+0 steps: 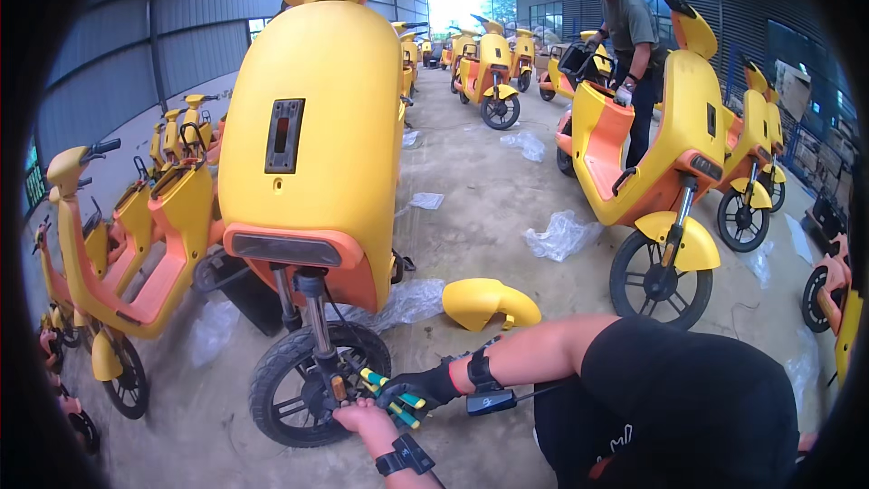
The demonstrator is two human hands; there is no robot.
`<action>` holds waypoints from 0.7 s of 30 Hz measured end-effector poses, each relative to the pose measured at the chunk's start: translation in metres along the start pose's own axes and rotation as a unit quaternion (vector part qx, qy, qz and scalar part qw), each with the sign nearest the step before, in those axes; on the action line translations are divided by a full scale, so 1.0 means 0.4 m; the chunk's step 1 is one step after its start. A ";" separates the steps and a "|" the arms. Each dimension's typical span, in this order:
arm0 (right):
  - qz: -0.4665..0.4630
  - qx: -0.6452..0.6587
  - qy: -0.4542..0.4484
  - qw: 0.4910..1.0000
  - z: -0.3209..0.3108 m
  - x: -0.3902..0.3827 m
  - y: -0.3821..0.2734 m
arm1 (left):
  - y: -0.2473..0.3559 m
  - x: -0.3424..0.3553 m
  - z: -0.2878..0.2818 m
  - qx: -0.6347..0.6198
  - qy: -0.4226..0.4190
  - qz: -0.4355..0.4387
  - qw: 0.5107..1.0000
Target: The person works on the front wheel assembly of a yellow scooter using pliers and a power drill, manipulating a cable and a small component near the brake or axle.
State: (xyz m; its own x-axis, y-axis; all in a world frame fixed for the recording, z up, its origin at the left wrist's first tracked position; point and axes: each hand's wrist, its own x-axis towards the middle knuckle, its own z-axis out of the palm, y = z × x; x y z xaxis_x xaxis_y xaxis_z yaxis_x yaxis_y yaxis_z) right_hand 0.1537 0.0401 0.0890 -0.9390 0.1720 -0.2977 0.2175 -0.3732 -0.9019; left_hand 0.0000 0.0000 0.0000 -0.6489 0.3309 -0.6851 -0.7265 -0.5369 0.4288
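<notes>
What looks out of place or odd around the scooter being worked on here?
A loose yellow mudguard lies on the concrete floor beside the near scooter, whose front wheel is bare, unlike the neighbours' wheels. Crumpled clear plastic wrap is scattered over the floor.

Right hand point(418, 389), black-gloved, fingers curled in a closed grip; bare left hand point(360, 417) loosely fisted just beside it, wrists banded.

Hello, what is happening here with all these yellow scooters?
A person crouches at the front wheel of a yellow scooter. The gloved right hand holds yellow-and-green-handled pliers beside the fork; the bare left hand is at the same spot. A loose yellow fender lies on the floor. Another person stands at a scooter farther back.
</notes>
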 end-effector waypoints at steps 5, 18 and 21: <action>0.061 0.065 0.040 0.995 0.014 -0.004 0.036 | 0.023 -0.068 -0.007 -0.003 -0.047 -0.013 0.999; 0.095 0.040 0.035 0.994 0.023 -0.016 -0.005 | 0.051 -0.116 -0.025 0.266 -0.024 0.072 0.961; 0.105 0.036 0.010 0.994 0.014 -0.006 -0.004 | 0.070 -0.080 -0.059 0.351 -0.088 0.032 0.932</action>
State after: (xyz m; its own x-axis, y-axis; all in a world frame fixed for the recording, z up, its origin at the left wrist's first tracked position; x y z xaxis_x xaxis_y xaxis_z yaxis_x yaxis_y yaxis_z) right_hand 0.1541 0.0353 0.0927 -0.8694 0.1021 -0.4834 0.3872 -0.4669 -0.7950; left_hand 0.0058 -0.0438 0.0201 -0.6786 0.4707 -0.5639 -0.6134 0.0592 0.7875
